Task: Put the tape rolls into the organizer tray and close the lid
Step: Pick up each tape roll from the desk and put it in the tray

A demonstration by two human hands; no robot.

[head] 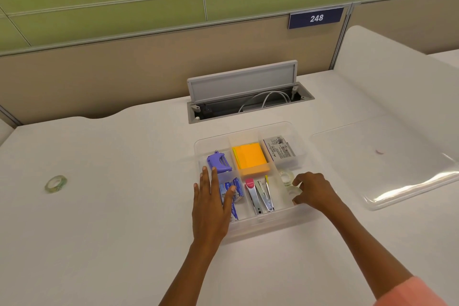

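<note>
Clear tray (250, 227) on desk (111, 206). Right hand (314, 190) fingers grip a tape roll (295, 192) in the near-right compartment — another roll (286, 176) behind it. Left hand (211, 204) flat, released, on the tray's left side. Third roll (56, 183) far left — lid (387, 166) off, right.

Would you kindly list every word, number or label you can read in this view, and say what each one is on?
"248": white digits on the blue sign on the partition.
Grey box in the organizer tray: printed label, too small and blurred to read.
Blue packets under the left hand: print unreadable.
</note>
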